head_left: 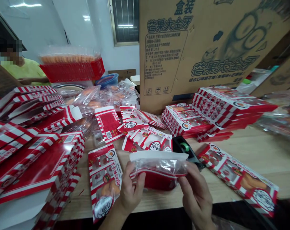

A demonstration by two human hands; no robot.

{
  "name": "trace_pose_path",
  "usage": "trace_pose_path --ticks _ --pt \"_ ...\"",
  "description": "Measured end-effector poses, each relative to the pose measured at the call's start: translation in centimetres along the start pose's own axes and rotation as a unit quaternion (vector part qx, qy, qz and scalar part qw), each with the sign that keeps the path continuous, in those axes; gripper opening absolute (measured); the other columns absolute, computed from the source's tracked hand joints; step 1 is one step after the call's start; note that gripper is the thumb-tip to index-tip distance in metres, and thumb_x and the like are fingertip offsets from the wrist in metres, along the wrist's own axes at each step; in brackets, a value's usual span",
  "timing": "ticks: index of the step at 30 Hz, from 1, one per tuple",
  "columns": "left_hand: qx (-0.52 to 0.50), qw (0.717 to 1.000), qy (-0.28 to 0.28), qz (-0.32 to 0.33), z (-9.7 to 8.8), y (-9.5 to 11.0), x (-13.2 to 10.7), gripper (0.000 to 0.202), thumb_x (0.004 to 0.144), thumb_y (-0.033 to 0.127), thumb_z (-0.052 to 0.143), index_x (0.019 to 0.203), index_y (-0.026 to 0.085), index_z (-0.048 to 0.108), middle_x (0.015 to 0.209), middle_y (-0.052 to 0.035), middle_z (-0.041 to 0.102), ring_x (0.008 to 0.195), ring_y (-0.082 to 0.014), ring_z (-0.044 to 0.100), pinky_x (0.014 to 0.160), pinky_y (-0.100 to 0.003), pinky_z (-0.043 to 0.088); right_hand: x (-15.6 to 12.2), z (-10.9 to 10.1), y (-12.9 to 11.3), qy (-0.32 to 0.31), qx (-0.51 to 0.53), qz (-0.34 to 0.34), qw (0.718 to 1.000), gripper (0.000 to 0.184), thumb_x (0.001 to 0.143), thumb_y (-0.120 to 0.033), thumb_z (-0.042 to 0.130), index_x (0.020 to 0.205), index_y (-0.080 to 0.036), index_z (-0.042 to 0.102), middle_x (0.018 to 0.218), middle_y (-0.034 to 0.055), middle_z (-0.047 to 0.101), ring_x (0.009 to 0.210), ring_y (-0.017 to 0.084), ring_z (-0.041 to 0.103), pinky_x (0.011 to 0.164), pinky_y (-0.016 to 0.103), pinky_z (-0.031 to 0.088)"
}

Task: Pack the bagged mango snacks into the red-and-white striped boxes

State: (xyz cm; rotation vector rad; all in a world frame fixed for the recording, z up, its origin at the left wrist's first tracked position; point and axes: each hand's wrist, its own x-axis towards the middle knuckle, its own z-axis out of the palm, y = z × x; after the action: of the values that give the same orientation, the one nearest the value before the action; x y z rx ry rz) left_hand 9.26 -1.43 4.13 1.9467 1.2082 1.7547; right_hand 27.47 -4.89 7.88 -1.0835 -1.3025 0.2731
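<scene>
My left hand (131, 190) and my right hand (196, 198) pinch the two sides of a clear plastic bag (159, 169) with a white top strip, holding it above the wooden table (262, 153). A red printed piece shows through the plastic. Beside my left hand lies a flat red-and-white striped snack box (104, 180) with a window showing orange pieces. A black tape dispenser (185, 148) with a green core sits just beyond my right hand. Another flat box (238, 179) lies to the right.
Stacks of red-and-white boxes (34, 153) fill the left, and more stacks (219, 111) stand at the right. Loose bags of orange snacks (99, 102) lie behind. A large printed cardboard carton (183, 54) stands at the back. A person in a yellow shirt (22, 72) sits at the far left.
</scene>
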Motion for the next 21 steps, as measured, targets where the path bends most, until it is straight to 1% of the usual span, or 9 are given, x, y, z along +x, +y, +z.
trace_pose_path --ticks 3,5,7,9,10,12,14,17,21 --pt "-0.029 0.999 -0.033 0.023 -0.5 1.0 1.3 0.019 0.094 0.035 0.052 0.11 0.025 0.054 0.096 -0.0049 0.068 0.091 -0.0195 0.069 0.076 -0.028 0.057 0.5 -0.4 -0.1 0.004 -0.018 -0.018 1.0 0.024 0.092 -0.02 0.055 0.109 -0.031 0.068 0.1 0.0046 0.07 0.093 0.023 0.067 0.078 0.035 0.055" --pt "-0.048 0.997 -0.061 0.013 -0.8 2.3 2.1 0.022 0.098 0.037 0.041 0.101 0.025 0.059 0.088 -0.0036 0.069 0.083 -0.0181 0.069 0.07 -0.027 0.056 0.9 -0.7 -0.4 0.016 -0.005 0.0 1.0 0.013 0.091 -0.022 0.059 0.096 -0.028 0.069 0.095 0.0048 0.07 0.086 0.022 0.068 0.072 0.031 0.056" --pt "-0.067 0.994 -0.083 -0.035 -1.1 3.6 2.7 0.029 0.1 0.034 0.034 0.09 0.025 0.06 0.078 -0.001 0.067 0.071 -0.0156 0.067 0.062 -0.024 0.055 1.2 -1.0 -1.0 -0.003 0.026 0.045 0.999 0.008 0.088 -0.022 0.063 0.081 -0.024 0.066 0.083 0.0036 0.069 0.074 0.018 0.067 0.064 0.025 0.055" --pt "-0.128 0.98 -0.09 -0.123 -1.5 4.5 3.1 0.021 0.099 0.032 0.039 0.093 0.026 0.059 0.084 0.0 0.069 0.072 -0.0144 0.066 0.065 -0.023 0.055 1.7 -1.3 -1.6 -0.025 0.071 0.109 0.991 0.009 0.087 -0.023 0.067 0.079 -0.024 0.063 0.073 0.0006 0.066 0.064 0.014 0.064 0.057 0.02 0.053" --pt "-0.183 0.963 -0.097 -0.174 -1.7 4.7 3.4 0.015 0.098 0.032 0.044 0.104 0.028 0.058 0.096 -0.0006 0.071 0.08 -0.0149 0.068 0.071 -0.024 0.055 1.9 -1.4 -2.0 -0.036 0.101 0.143 0.984 0.005 0.086 -0.025 0.068 0.088 -0.026 0.063 0.073 -0.0001 0.067 0.062 0.014 0.064 0.056 0.019 0.053" --pt "-0.313 0.902 -0.141 -0.263 -2.2 4.8 4.3 0.037 0.094 0.033 0.053 0.13 0.035 0.046 0.129 -0.0035 0.063 0.102 -0.0176 0.066 0.085 -0.029 0.054 2.4 -1.6 -2.5 -0.054 0.163 0.193 0.966 0.027 0.088 -0.029 0.067 0.114 -0.033 0.06 0.088 0.0024 0.073 0.07 0.015 0.069 0.06 0.022 0.057" --pt "-0.388 0.839 -0.231 -0.305 -2.7 4.5 5.5 0.054 0.092 0.033 0.057 0.142 0.037 0.038 0.143 -0.0052 0.053 0.119 -0.0211 0.059 0.095 -0.032 0.05 2.7 -1.8 -2.9 -0.104 0.194 0.206 0.954 0.033 0.091 -0.032 0.063 0.123 -0.036 0.059 0.111 0.0059 0.073 0.089 0.019 0.072 0.073 0.027 0.059" --pt "-0.382 0.802 -0.35 -0.296 -3.1 4.1 7.4 0.034 0.093 0.029 0.057 0.126 0.031 0.062 0.135 -0.0032 0.06 0.126 -0.025 0.054 0.105 -0.036 0.042 2.9 -2.0 -3.0 -0.167 0.185 0.155 0.956 0.02 0.095 -0.031 0.057 0.105 -0.036 0.073 0.123 0.0033 0.069 0.105 0.021 0.069 0.087 0.028 0.056" --pt "-0.415 0.797 -0.366 -0.243 -3.2 4.0 8.6 0.021 0.093 0.028 0.057 0.091 0.035 0.078 0.126 0.0012 0.067 0.116 -0.0232 0.062 0.102 -0.039 0.046 2.8 -2.3 -3.0 -0.173 0.159 0.098 0.967 0.023 0.096 -0.029 0.055 0.101 -0.037 0.076 0.129 0.0005 0.065 0.111 0.021 0.066 0.091 0.029 0.056"
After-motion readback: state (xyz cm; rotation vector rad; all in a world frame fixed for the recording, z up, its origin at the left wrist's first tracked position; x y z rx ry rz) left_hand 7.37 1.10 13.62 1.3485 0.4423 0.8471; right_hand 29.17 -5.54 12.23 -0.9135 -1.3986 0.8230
